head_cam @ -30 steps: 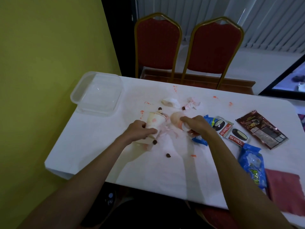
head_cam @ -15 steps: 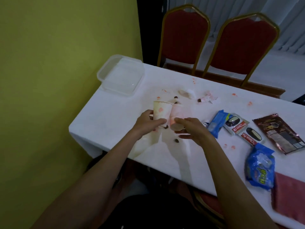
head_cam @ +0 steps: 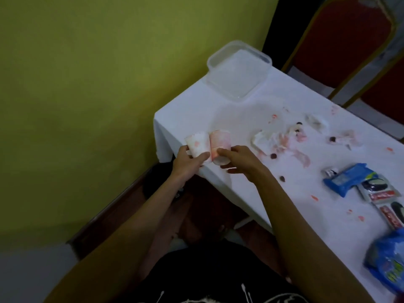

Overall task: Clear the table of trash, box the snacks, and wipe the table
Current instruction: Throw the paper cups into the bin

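My left hand [head_cam: 187, 161] grips a white paper cup [head_cam: 197, 143] with red stains. My right hand [head_cam: 241, 160] grips a second, pinker stained paper cup [head_cam: 285, 139], touching the first. Both cups hang side by side over the near left corner of the white table [head_cam: 244, 176]. Crumpled stained tissues [head_cam: 270, 139] and small dark crumbs [head_cam: 282, 178] lie on the table to the right. Snack packets lie further right: a blue one [head_cam: 347, 179], red-and-white ones [head_cam: 381, 193], and a blue bag [head_cam: 387, 265] at the frame's edge.
A clear plastic box [head_cam: 238, 69] sits at the far left corner of the table. A red chair [head_cam: 349, 40] with a gold frame stands behind. A yellow-green wall [head_cam: 87, 84] runs close along the left. Red smears dot the tablecloth.
Both hands have lifted the two cups off the table's middle and carried them left to the near corner. My view has swung left and down.
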`<state>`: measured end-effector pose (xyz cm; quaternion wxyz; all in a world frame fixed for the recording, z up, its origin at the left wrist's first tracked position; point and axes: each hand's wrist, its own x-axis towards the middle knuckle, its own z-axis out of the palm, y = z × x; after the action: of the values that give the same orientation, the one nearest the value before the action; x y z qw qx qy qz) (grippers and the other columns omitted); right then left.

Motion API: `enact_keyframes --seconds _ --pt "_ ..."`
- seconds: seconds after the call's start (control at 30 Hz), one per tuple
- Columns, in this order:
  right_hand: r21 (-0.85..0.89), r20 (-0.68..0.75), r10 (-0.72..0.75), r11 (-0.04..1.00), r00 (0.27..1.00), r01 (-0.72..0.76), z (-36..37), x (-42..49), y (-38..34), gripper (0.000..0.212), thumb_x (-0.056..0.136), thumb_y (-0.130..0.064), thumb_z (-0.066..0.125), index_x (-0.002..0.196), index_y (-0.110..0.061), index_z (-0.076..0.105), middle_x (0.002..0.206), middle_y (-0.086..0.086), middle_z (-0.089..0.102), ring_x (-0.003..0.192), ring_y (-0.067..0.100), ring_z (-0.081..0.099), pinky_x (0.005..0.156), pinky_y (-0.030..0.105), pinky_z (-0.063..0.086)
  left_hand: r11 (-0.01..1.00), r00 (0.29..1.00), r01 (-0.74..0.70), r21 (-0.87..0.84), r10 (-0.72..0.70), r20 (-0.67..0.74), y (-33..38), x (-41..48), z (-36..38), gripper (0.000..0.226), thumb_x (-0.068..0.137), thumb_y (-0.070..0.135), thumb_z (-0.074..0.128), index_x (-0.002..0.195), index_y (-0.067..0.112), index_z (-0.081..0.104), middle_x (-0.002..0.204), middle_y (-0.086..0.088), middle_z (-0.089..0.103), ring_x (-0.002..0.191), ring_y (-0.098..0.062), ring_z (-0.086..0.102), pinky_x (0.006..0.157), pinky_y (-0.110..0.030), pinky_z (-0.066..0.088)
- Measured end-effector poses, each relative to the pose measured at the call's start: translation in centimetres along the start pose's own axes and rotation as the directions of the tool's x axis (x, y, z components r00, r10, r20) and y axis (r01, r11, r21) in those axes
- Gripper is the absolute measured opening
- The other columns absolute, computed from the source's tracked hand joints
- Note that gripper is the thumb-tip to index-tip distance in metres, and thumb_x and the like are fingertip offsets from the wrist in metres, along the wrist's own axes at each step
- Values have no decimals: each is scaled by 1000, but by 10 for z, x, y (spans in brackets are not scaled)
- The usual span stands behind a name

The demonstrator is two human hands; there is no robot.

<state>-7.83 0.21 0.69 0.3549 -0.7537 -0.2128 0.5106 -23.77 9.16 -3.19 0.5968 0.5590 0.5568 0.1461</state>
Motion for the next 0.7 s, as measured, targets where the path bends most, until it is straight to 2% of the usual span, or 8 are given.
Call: enact_keyframes --seconds 0.1,0.23,0.33,0.4,0.43,0.53,0.6,0.7 --pt "-80 42 2 997 999 1 40 7 -6 52 92 -42 68 129 -8 57 117 9 69 89 20 73 74 30 60 999 999 32 -41 -34 -36 -22 -4 -33 75 71 49 79 132 18 49 119 0 64 95 -15 69 72 -37 63" --pt "-158 64 29 987 998 -19 103 21 1 66 88 -43 71 140 -8 50 130 10 63 94 24 72 67 29 58 988 987 139 -66 -144 -68 -65 -3 -80 64 78 40 79 129 15 51 116 -2 65 86 -12 69 71 -38 63" --pt "-166 128 96 983 987 -74 149 40 9 64 88 -44 72 141 -13 51 127 8 65 97 22 69 75 34 59 976 973 207 -61 -212 -94 -97 7 -112 69 74 44 81 129 15 52 119 -4 66 89 -17 70 67 -39 63" --pt "-194 159 145 974 977 -114 176 51 16 68 88 -45 72 144 -14 48 133 10 62 102 23 67 74 35 59 971 963 238 -32 -240 -120 -117 13 -128 70 75 43 81 131 13 53 119 -3 64 93 -19 66 58 -31 58" --pt "-215 164 161 969 973 -124 188 55 21 71 88 -46 72 145 -13 47 135 11 60 103 24 67 72 36 59 965 957 262 -33 -264 -121 -127 15 -133 70 76 43 81 132 11 52 119 -3 63 93 -20 65 59 -30 56" --pt "-299 153 198 943 968 -146 217 76 40 77 85 -47 74 146 -9 44 138 13 56 108 29 66 75 40 62 932 925 357 -56 -362 -113 -161 26 -141 86 65 52 81 132 5 53 124 -11 65 98 -26 68 68 -38 59" --pt "-342 168 245 923 955 -177 237 97 57 79 85 -47 74 146 -7 43 141 14 54 112 31 64 79 43 62 913 904 402 -76 -408 -126 -184 37 -143 76 74 44 81 131 2 55 126 -12 64 105 -29 67 68 -33 52" --pt "-355 197 318 905 927 -235 262 136 92 83 84 -45 75 148 -8 39 143 14 52 115 33 63 83 46 61 862 850 493 -119 -506 -144 -226 61 -136 62 85 29 77 135 1 53 128 -13 62 114 -30 63 77 -33 46"
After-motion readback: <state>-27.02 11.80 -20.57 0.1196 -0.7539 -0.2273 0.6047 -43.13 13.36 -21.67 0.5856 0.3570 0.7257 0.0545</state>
